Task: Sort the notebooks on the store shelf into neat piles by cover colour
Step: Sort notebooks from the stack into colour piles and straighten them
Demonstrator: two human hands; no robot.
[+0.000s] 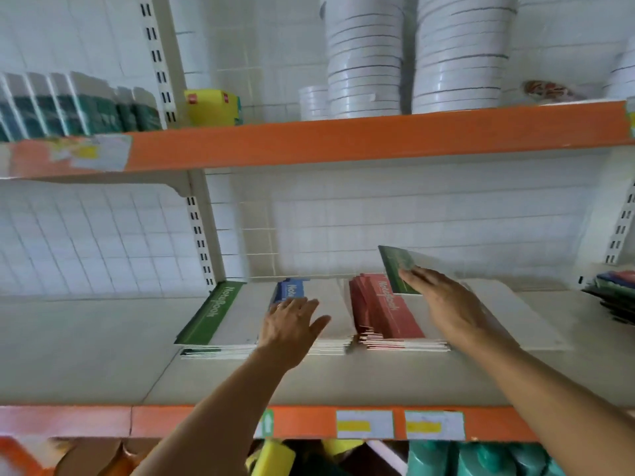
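head view: right hand point(443, 300) gripping green notebook point(398, 269), tilted up

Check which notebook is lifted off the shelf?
The green-covered notebook, tilted up at the right hand. The green-spined pile, blue pile and red pile lie flat.

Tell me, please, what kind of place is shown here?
Most likely a stationery or general shop: orange-edged display shelves with price labels, piles of notebooks, stacked white tape rolls.
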